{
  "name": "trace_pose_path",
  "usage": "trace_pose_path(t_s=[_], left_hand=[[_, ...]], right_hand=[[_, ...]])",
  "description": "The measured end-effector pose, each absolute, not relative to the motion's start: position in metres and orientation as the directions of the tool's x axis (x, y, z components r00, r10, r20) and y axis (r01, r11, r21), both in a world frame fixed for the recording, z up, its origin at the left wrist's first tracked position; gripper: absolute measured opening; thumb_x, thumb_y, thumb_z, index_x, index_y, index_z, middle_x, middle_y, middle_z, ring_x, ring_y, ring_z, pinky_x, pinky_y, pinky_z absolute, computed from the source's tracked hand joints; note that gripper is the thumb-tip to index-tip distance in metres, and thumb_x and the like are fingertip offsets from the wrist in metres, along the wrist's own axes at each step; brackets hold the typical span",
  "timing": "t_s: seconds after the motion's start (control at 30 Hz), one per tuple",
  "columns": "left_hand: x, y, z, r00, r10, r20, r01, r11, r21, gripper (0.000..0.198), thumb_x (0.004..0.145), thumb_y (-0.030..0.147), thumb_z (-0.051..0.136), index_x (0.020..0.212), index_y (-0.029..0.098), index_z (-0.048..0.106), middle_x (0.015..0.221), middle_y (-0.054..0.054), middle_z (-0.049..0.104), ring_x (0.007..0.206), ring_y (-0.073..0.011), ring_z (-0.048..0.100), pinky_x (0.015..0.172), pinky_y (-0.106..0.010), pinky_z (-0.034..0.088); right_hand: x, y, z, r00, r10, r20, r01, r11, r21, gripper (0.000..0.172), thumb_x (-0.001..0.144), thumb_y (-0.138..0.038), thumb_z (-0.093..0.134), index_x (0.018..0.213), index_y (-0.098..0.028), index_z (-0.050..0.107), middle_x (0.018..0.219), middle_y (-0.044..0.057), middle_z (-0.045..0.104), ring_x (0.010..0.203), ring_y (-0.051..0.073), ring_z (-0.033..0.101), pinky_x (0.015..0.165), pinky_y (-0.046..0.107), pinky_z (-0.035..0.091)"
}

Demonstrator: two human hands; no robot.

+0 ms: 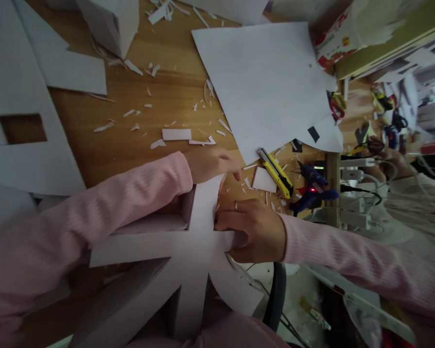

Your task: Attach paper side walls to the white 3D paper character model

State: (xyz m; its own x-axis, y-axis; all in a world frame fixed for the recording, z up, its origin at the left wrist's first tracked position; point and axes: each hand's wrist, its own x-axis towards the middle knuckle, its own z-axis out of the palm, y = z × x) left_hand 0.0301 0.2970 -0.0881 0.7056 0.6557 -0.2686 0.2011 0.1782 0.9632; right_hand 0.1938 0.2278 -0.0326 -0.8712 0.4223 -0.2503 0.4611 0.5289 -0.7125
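Note:
A large white letter-like board structure (194, 241), with side walls standing under its face, lies across the table's near edge and my lap. My left hand (212, 163) rests at its upper end, fingers stretched out to the right and apart, some partly hidden. My right hand (255, 232), wearing a ring, is closed on the structure's right edge, with the fingers bent against the rim and the thumb lower down. Just beyond the hands, a yellow utility knife (275, 173) lies beside a small white board piece (264, 180).
A big white sheet (264, 82) covers the far side; cut-out boards (58, 159) lie left. Paper scraps (176, 134) are scattered over the wooden table (130, 130). A blue glue gun (313, 188) with a red light stands by a power strip (357, 193). Another person's hand (395, 159) shows at right.

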Motion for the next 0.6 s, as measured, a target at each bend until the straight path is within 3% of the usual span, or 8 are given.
trace_pose_path(t_s=[0.17,0.47,0.6], left_hand=[[0.0264,0.3014,-0.0853,0.755,0.596,-0.272,0.199,0.187,0.962,0.031,0.088,0.025,0.044,0.098,0.015,0.071,0.043,0.005,0.052,0.056,-0.0137,0.052,0.058,-0.023,0.034],[0.0282,0.3014,-0.0856,0.739,0.598,-0.310,0.232,0.206,0.951,0.029,0.088,0.025,0.046,0.094,0.015,0.072,0.037,0.007,0.037,0.048,-0.0125,0.044,0.049,-0.025,0.026],[0.0259,0.3018,-0.0794,0.744,0.599,-0.297,0.235,0.182,0.955,0.030,0.090,0.021,0.044,0.098,0.014,0.072,0.042,0.006,0.046,0.049,-0.0114,0.044,0.051,-0.024,0.028]], right_hand=[[0.1922,0.2268,-0.0341,-0.877,0.426,-0.221,0.446,0.553,-0.703,0.025,0.061,-0.015,0.063,0.085,-0.018,0.058,0.085,0.002,0.065,0.073,0.015,0.057,0.065,0.025,0.042],[0.1912,0.2211,-0.0390,-0.859,0.490,-0.151,0.434,0.539,-0.722,0.020,0.063,-0.017,0.058,0.083,-0.019,0.055,0.082,0.003,0.063,0.070,0.016,0.056,0.061,0.026,0.041],[0.1897,0.2212,-0.0377,-0.862,0.488,-0.138,0.423,0.543,-0.726,0.019,0.064,-0.019,0.057,0.082,-0.019,0.054,0.080,0.004,0.063,0.069,0.016,0.056,0.060,0.026,0.041]])
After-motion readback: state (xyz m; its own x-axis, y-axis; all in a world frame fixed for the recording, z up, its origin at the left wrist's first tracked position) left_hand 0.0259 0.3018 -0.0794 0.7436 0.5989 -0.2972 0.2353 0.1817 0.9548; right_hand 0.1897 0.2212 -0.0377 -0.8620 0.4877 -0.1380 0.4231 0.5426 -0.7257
